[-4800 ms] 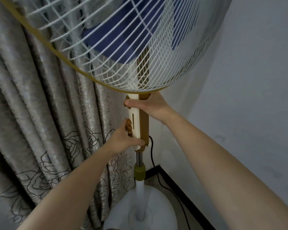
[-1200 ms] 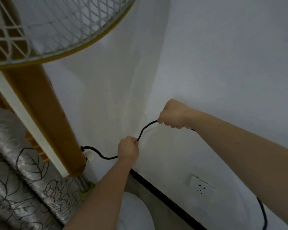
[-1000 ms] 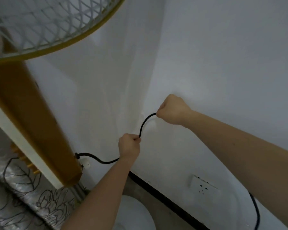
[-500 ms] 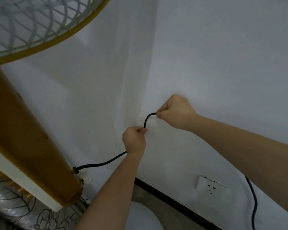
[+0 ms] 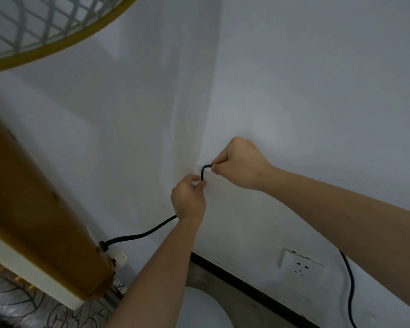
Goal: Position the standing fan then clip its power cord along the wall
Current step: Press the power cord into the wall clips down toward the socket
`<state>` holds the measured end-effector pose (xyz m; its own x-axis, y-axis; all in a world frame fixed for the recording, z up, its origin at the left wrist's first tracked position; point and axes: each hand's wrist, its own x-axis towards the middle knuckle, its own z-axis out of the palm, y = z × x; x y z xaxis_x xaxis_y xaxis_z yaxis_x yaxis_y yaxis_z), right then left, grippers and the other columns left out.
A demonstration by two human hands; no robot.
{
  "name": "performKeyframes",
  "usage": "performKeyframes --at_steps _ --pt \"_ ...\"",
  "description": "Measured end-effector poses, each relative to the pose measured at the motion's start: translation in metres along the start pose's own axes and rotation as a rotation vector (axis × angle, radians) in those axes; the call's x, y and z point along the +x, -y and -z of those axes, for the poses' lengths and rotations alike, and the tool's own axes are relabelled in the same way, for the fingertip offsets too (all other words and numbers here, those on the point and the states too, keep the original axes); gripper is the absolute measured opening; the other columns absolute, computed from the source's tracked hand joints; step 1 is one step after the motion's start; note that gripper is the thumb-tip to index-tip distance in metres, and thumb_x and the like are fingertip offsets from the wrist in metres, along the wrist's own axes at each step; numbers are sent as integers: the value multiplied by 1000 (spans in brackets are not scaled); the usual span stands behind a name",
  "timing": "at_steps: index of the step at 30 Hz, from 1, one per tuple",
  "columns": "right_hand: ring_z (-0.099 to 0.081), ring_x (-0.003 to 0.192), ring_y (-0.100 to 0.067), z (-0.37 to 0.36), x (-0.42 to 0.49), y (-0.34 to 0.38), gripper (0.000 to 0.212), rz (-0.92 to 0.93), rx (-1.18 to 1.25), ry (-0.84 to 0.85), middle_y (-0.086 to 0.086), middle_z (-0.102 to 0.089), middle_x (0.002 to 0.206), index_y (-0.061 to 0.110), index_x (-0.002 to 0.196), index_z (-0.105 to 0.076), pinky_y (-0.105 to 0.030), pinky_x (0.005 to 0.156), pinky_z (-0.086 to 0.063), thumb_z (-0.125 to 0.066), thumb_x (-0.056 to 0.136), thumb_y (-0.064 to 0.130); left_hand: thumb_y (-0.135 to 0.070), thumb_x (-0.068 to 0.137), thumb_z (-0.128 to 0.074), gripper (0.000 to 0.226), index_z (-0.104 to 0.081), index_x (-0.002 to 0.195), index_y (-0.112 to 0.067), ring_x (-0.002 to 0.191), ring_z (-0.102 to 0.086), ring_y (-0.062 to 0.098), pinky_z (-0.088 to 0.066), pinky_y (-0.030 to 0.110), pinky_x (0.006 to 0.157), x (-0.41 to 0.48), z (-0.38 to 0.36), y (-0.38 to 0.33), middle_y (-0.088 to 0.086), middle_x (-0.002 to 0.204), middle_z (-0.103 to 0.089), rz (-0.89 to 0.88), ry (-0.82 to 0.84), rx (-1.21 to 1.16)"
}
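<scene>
A left hand (image 5: pixel 188 200) and a right hand (image 5: pixel 239 162) each pinched the black power cord (image 5: pixel 140 235) against the white wall (image 5: pixel 317 91), near the corner. A short bend of cord arched between them, the rest running down-left to the standing fan (image 5: pixel 33 221).

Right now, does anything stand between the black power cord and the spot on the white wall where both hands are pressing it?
Nothing visible does. The left hand and right hand pinch the black power cord right at the white wall near the corner. A small pale piece, maybe a clip, sits behind the cord; too small to confirm.
</scene>
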<state>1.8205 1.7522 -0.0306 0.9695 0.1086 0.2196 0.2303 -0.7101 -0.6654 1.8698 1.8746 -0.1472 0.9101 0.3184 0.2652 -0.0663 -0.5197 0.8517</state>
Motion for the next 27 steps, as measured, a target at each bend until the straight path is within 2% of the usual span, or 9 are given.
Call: performKeyframes --at_steps 4,8,12,14,16,18,21,24,27 --pt "-32 51 -19 0 6 4 24 45 -12 18 -13 -37 55 -14 58 -56 -28 48 -29 -58 77 1 -20 86 -66 18 -75 99 -11 74 -63 19 -43 24 67 2 2 0 10 89 -75 -19 -19 1" --pt "-26 34 -10 0 9 11 44 109 -40 56 -2 -31 41 8 38 -40 -19 38 -27 -57 78 0 -19 88 -65 17 -76 98 -10 80 -67 24 -47 26 70 1 1 2 10 90 -75 -52 -26 17" --pt "-28 44 -18 -5 17 25 29 158 -101 108 -17 -31 47 -4 47 -45 -27 46 -26 -53 75 -6 -18 88 -66 16 -76 94 -7 81 -69 25 -50 28 70 1 2 4 11 89 -76 -76 -32 17" --pt "-37 48 -22 -8 26 30 22 160 -134 106 -28 -44 53 -13 53 -49 -30 49 -31 -53 75 -7 -18 87 -66 16 -76 93 -7 81 -69 26 -51 29 69 0 1 3 11 88 -76 -72 -29 -7" --pt "-56 56 -29 -12 38 36 18 159 -130 88 -29 -68 73 -19 68 -58 -33 53 -47 -53 77 -4 -19 87 -67 18 -76 97 -7 83 -69 25 -47 24 69 0 2 3 11 92 -76 -52 -19 -25" --pt "-66 71 -33 -13 49 41 19 161 -168 66 -26 -72 82 -15 72 -65 -41 64 -57 -54 79 -1 -19 87 -67 20 -75 99 -6 83 -68 24 -46 23 70 0 2 4 11 93 -76 -35 -5 -49" --pt "-45 50 -21 -13 59 47 39 170 -222 5 -6 -43 48 8 45 -38 -33 53 -42 -52 80 -3 -19 87 -67 19 -76 97 -5 72 -63 17 -47 20 66 0 2 3 12 91 -76 -19 15 -80" --pt "-40 57 -22 -14 60 47 43 162 -300 -92 -1 -29 51 15 49 -26 -28 54 -32 -49 80 -5 -18 87 -67 18 -76 97 -6 67 -56 8 -37 10 56 1 1 4 10 91 -76 0 7 -104" --pt "-43 62 -25 -14 57 41 43 145 -368 -182 0 -30 54 15 51 -26 -27 55 -33 -49 81 -4 -17 87 -67 18 -76 98 -6 70 -57 9 -38 12 60 2 1 3 10 93 -76 7 19 -112"
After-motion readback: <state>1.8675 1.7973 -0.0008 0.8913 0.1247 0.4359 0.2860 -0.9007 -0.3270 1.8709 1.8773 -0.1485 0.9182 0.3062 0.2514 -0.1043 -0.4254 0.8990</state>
